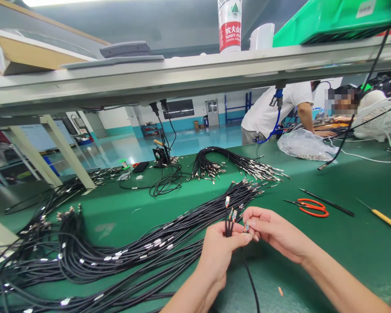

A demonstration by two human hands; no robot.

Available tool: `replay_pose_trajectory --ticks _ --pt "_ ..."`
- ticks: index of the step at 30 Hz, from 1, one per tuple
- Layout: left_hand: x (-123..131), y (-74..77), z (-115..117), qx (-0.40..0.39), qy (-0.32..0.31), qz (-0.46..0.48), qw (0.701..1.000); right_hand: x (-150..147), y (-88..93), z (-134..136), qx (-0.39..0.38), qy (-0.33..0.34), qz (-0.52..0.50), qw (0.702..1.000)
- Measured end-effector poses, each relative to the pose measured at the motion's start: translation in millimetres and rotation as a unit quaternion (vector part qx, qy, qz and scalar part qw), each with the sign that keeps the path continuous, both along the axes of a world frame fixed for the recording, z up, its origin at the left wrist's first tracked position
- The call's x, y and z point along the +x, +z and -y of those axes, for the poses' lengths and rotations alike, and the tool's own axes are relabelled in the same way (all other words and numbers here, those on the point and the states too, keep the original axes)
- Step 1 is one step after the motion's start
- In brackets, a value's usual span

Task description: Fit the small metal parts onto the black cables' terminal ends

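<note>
Several black cables (228,224) stand up out of my left hand (219,245), which is closed around them near their stripped, coloured ends. Close beside it, my right hand (270,228) pinches a small cable end (246,228) between thumb and fingers. The tips of both hands almost meet there. One black cable (251,278) hangs down below the hands to the front edge of the view. Behind and left of my hands, a long bundle of black cables (143,243) with white labels lies across the green table (313,252).
Orange-handled scissors (313,208), black tweezers (329,202) and a yellow-handled pick (386,220) lie at right. A second cable bundle (234,161) and a plastic bag (306,145) sit farther back. A shelf (182,74) crosses overhead. Beyond the table, a person in a striped shirt (270,113) leans over.
</note>
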State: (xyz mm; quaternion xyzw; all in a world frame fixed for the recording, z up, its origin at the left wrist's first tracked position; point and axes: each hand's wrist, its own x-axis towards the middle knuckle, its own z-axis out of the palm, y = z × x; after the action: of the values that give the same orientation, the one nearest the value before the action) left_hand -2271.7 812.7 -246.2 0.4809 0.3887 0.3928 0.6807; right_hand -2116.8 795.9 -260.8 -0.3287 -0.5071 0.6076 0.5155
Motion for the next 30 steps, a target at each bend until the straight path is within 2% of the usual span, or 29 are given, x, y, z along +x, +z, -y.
replay_pose_trajectory --ticks 12,15,17,19,21,23,24,30 --pt "-0.1 -0.3 0.3 0.006 -0.003 -0.016 1.0 -2.2 -3.8 -2.9 -0.011 0.005 0.026 1.0" --pt "-0.9 -2.6 -1.7 0.007 -0.005 -0.022 1.0 -3.2 -2.4 -3.2 0.009 -0.009 0.054 0.998" --pt "-1.3 -4.6 -3.1 -0.001 -0.004 -0.016 1.0 -3.4 -1.3 -2.4 0.051 -0.048 0.117 0.991" --pt "-1.3 -6.1 -4.1 -0.01 -0.008 -0.003 1.0 -3.0 0.1 -0.3 0.117 -0.118 0.23 0.959" --pt "-1.0 -6.9 -4.4 -0.019 -0.018 0.01 1.0 -2.0 1.8 2.4 0.184 -0.184 0.347 0.901" --pt "-0.7 -6.9 -4.4 -0.027 -0.032 0.018 0.999 -1.2 4.0 4.5 0.221 -0.208 0.412 0.859" --pt "-0.7 -6.7 -4.3 -0.03 -0.04 0.021 0.999 -0.9 5.3 5.0 0.226 -0.205 0.42 0.855" --pt "-1.9 -4.3 -5.3 -0.031 -0.074 0.008 0.997 -2.6 10.3 3.8 0.175 -0.17 0.337 0.909"
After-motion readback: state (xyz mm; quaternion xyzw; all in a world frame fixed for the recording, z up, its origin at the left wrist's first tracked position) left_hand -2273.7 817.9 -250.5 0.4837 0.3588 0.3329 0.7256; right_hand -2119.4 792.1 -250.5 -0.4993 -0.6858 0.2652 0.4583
